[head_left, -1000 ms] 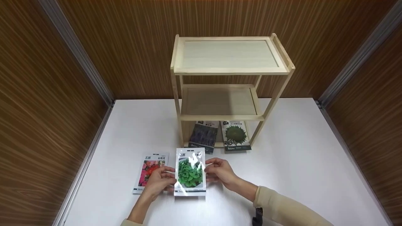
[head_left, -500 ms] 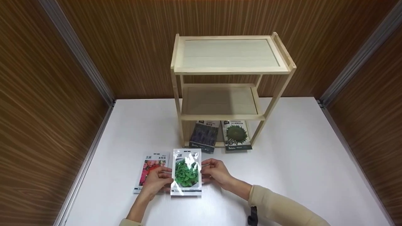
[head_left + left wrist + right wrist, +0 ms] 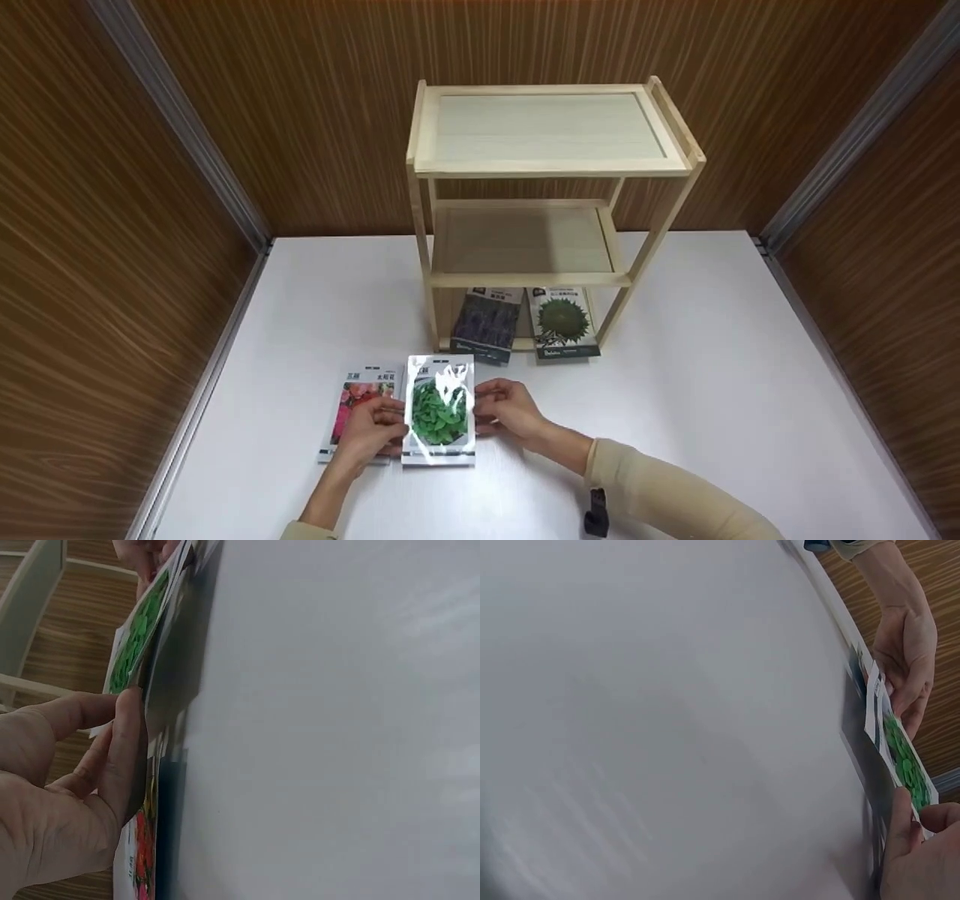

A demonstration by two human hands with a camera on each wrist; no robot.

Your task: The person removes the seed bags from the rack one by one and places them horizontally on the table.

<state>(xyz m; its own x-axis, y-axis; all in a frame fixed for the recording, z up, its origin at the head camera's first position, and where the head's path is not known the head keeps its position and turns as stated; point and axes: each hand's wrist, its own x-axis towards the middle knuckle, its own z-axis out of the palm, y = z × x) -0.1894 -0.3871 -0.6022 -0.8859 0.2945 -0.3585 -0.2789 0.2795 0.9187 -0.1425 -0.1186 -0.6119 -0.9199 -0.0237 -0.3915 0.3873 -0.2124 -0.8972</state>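
Note:
A seed packet with a green leafy plant (image 3: 439, 414) is held by its two long sides, close over the white table. My left hand (image 3: 367, 433) pinches its left edge between thumb and fingers. On the opposite edge, my right hand (image 3: 513, 411) pinches it the same way. Another seed packet with red and pink flowers (image 3: 343, 420) lies on the table at the left, partly covered by the left hand. In the left wrist view the held green packet (image 3: 139, 641) appears nearly edge-on, with its shadow below. The right wrist view shows both hands at the green packet (image 3: 907, 765).
A three-tier wooden shelf (image 3: 551, 166) stands at the back. On its bottom tier lean a dark purple-flower packet (image 3: 489, 322) and a sunflower packet (image 3: 564, 322), both jutting past the front rail. Wood-grain panels (image 3: 300, 112) enclose the white table (image 3: 712, 390).
Both hands have shifted slightly left with the green-plant packet, bringing it closer to the red-flower packet and over its right edge in the head view. The packets on the shelf stay put.

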